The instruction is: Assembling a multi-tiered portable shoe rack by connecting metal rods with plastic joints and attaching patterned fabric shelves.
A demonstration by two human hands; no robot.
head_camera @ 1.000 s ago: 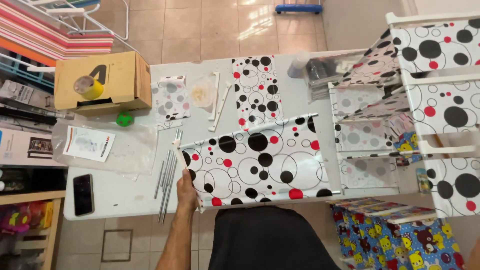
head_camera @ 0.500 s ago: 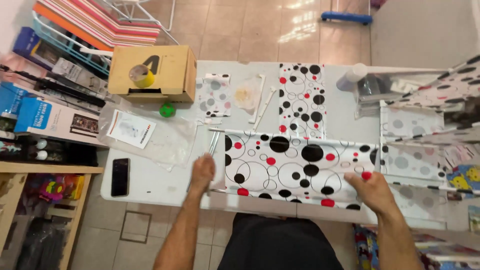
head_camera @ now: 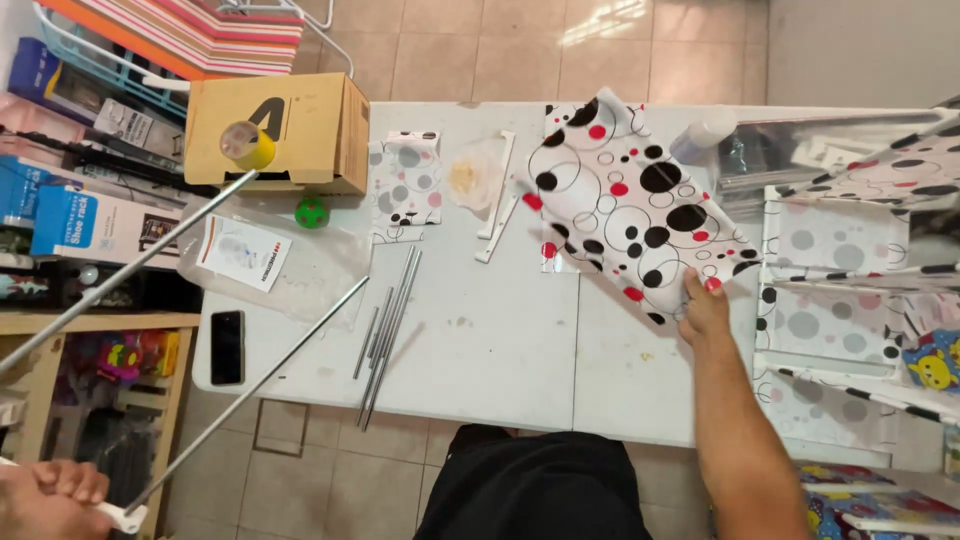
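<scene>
— Clenched at the lower left corner, the left hand (head_camera: 50, 497) grips a white connector with two long metal rods (head_camera: 250, 390) slanting up out of it over the floor.

— And the right hand (head_camera: 704, 308)?

— It's pinching the near edge of the spotted fabric sheet (head_camera: 632, 205), lifting it off the white table (head_camera: 500, 350), tilted.

— What's lying around it?

— Loose rods (head_camera: 385, 330) near the table's middle, a black phone (head_camera: 227, 346) at its left edge, a cardboard box (head_camera: 290, 130) behind.
</scene>
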